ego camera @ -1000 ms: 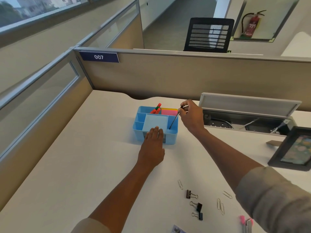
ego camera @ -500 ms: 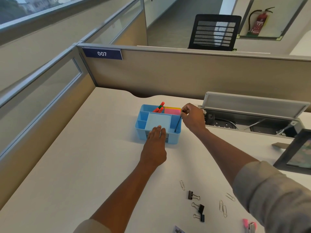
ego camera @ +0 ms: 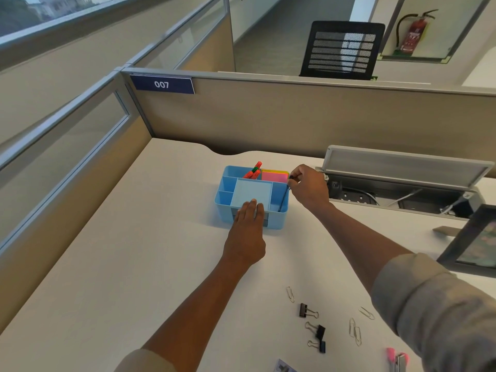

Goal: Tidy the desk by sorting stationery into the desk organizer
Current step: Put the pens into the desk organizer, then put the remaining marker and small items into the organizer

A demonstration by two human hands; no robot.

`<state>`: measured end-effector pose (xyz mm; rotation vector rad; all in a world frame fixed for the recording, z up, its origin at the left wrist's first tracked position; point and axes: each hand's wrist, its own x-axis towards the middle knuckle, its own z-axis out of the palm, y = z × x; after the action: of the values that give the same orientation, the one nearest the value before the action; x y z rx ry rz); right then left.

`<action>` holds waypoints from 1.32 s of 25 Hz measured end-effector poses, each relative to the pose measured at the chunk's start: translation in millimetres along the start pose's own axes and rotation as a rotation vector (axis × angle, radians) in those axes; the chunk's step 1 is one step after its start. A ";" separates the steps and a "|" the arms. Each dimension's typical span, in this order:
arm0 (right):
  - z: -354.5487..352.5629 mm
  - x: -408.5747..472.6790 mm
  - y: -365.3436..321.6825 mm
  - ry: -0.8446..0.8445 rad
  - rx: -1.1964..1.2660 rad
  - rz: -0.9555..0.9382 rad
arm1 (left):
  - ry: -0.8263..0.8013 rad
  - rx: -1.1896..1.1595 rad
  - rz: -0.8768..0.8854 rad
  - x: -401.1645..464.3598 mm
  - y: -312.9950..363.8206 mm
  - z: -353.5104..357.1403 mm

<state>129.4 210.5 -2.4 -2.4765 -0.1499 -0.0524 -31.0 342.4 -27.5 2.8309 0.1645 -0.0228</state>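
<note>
A light blue desk organizer [ego camera: 222, 202] stands on the white desk. Red and green markers [ego camera: 253, 171] lean in its back compartment, beside pink and yellow sticky notes [ego camera: 274, 176]. My left hand [ego camera: 248, 232] lies flat against the organizer's front edge, fingers resting on its rim. My right hand [ego camera: 308, 186] is at the organizer's right side, pinching the top of a thin dark pen [ego camera: 284, 196] that stands slanted in the right compartment. Near the front lie binder clips [ego camera: 314, 328] and paper clips [ego camera: 354, 327].
An open cable tray with a raised lid [ego camera: 402, 167] lies right of the organizer. A dark picture frame [ego camera: 472, 242] stands at the right edge. A pink stapler [ego camera: 397, 358] sits at the bottom right. Partition walls [ego camera: 268, 119] close the desk at back and left.
My right hand has lowered the pen deeper into the organizer's right compartment. My left hand has stayed on the organizer's front.
</note>
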 end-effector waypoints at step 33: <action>-76.7 -299.1 128.7 0.205 0.136 0.223 | 0.113 -0.158 0.360 -129.6 92.5 63.2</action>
<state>-152.0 34.2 -42.7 -2.3205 0.2037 -0.1939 -148.9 221.4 -55.7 2.6621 -0.3059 0.2185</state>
